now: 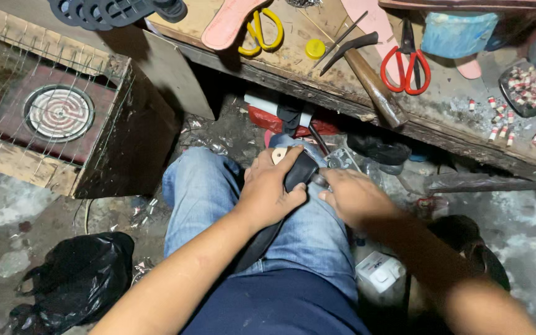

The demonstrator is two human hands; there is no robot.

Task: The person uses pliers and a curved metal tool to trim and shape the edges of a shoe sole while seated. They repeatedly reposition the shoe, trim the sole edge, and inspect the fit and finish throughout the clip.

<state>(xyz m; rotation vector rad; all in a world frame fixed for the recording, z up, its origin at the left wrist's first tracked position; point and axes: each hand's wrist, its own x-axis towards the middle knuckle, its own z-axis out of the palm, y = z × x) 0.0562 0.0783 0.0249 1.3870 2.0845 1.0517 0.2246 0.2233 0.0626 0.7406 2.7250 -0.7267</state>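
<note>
Setting: a dim, cluttered workshop corner seen from above, with a stained grey concrete floor [528, 242] strewn with scraps. Along the top runs a worn wooden worktop [317, 68] carrying yellow-handled scissors [263, 32], red-handled scissors [407, 65], a hammer [370, 77] with a wooden handle, a small yellow cap [315, 48], pink insole-shaped cut-outs [231, 23] and a clear tub of small red-and-white pieces [527, 87], with more of these scattered just beside it. To the left stands a wooden crate [110, 133] covered by wire mesh, with a round coil heater [59, 113] inside. A crumpled black plastic bag [75, 279] lies on the floor lower left; a small white box [379, 276] sits beside the seated person's leg. Item: a black strip of leather-like material [274, 229], long, narrow and matt, its upper end thicker and rounded, with a pale tan patch showing at the tip. It rests on the person's lap over the blue jeans [203, 186]. Its long axis runs diagonally, upper end pointing up and right towards the worktop, lower end trailing down-left towards the person's body. Left hand [273, 192]: fingers curled closed over the strip's upper end, thumb across it, pressing it to the thigh. Right hand [352, 195]: fingers bent inward, tips meeting the strip's end at a small metallic piece; what they grip cannot be told.
</note>
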